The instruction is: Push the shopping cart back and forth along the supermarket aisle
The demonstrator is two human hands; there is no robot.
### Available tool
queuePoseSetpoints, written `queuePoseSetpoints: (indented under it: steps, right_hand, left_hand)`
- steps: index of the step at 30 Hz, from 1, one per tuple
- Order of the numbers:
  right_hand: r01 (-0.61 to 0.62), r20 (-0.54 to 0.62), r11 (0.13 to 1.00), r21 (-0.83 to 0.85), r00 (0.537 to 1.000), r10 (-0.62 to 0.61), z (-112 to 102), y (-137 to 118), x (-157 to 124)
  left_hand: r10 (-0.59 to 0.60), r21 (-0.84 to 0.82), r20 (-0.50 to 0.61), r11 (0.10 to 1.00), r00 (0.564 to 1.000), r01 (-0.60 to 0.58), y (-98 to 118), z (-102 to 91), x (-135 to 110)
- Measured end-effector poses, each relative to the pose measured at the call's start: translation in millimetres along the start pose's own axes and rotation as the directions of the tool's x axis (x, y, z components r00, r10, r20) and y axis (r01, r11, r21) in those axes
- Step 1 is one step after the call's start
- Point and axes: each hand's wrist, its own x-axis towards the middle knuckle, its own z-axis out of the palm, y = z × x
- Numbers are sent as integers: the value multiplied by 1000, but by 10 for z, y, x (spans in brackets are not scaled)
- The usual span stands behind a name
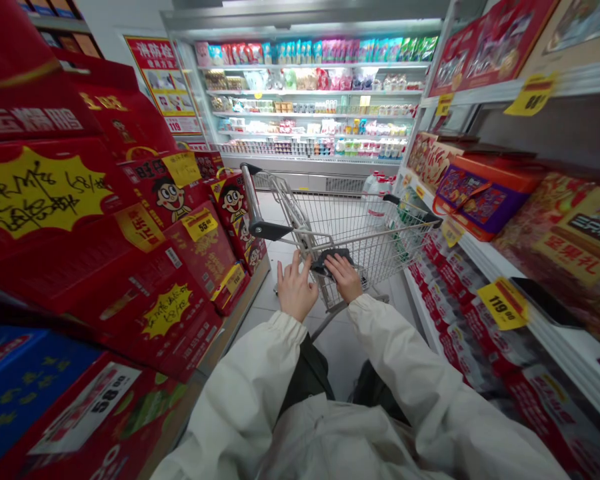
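A wire shopping cart (360,233) stands in the aisle just in front of me, with black handle grips at its left (270,230) and right (413,208). My left hand (296,288) is raised beside the cart's near frame with its fingers stretched and spread, holding nothing. My right hand (346,277) lies on a black pad (333,256) at the cart's near end, fingers held together and curled onto it. Both my arms are in pale cream sleeves.
Stacked red gift boxes (145,267) with yellow price tags crowd the left side. Shelves (505,267) of boxed goods line the right. An open chilled display (310,100) closes the far end of the aisle. The tiled floor (340,340) runs between them.
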Motion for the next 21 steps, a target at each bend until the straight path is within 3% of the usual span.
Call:
queuePoseSetpoints:
  steps: [4,8,11,18,21]
  right_hand:
    - [-36,-97,999,8,995,37,-167,25,-15]
    - [-84,-149,996,30,985,87,-327,7,299]
    - [-102,-140,994,47,984,107,-314,35,434]
    - [-82,-75,996,44,993,86,-222,127,69]
    - [-75,-99,995,61,992,81,-301,59,196]
  left_hand:
    - [0,-2,12,1000,1000,0,68,-1,-14]
    - [-1,-3,18,1000,1000,1,169,28,-35]
    - [0,-17,24,1000,1000,1,227,52,-44]
    - [-15,-42,30,999,999,17,228,40,14]
    - [-12,-50,34,999,999,14,239,54,38]
